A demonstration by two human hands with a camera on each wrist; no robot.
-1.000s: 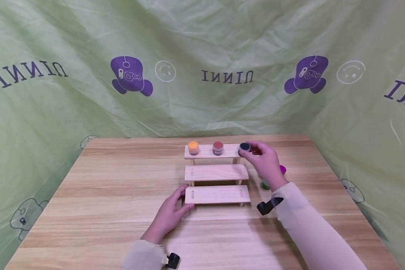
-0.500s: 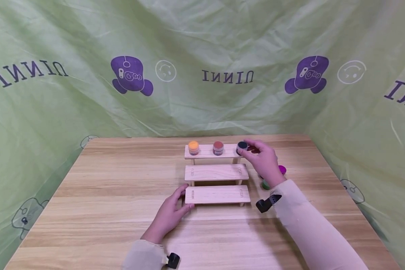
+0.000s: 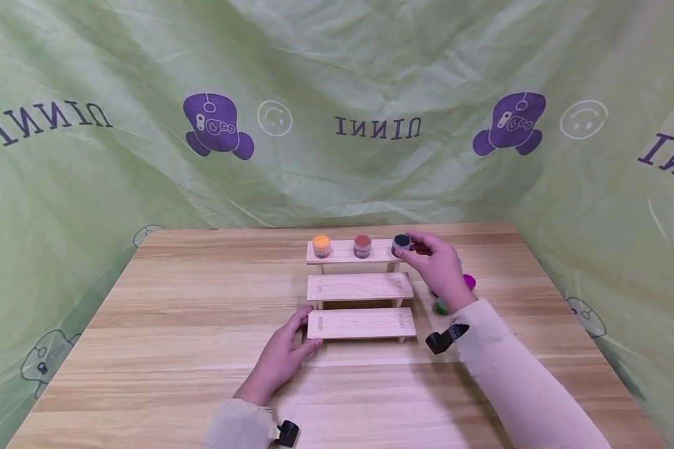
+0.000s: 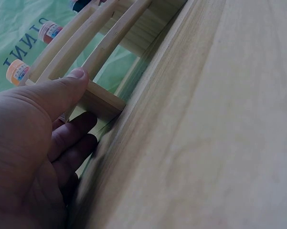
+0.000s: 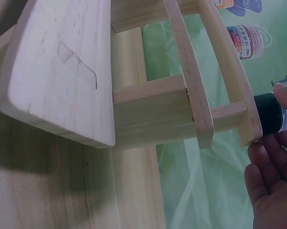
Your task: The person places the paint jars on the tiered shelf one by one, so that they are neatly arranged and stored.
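The dark-lidded jar [image 3: 401,242] is now seen a little further in from the right end of the top shelf [image 3: 342,251] than a second ago; the shift is small and directed toward the red-lidded jar [image 3: 362,246]. Positions of the red-lidded jar and the orange-lidded jar [image 3: 321,246] are unchanged. The dark-lidded jar is pinched between thumb and fingers by the right hand [image 3: 441,268]; no release is seen. In the right wrist view its base appears to be seated on the shelf, though full contact cannot be confirmed. From this it is judged that placement is essentially made and only position is being trimmed: with the inward shift, the three-jar row is brought closer to even spacing. The front left corner of the lowest shelf [image 3: 362,324] is touched by the thumb of the left hand [image 3: 279,354], with fingers held behind that end; the shelf end is thus lightly held, firmness not determinable. The same left-hand pose is recorded across the interval, presumably for steadying. The middle shelf [image 3: 359,286] is seen bare, as is the lowest. A magenta-lidded jar [image 3: 469,282] and a green jar [image 3: 442,307] are noted on the table [image 3: 174,349], right of the shelves, partly masked by the right hand and forearm.
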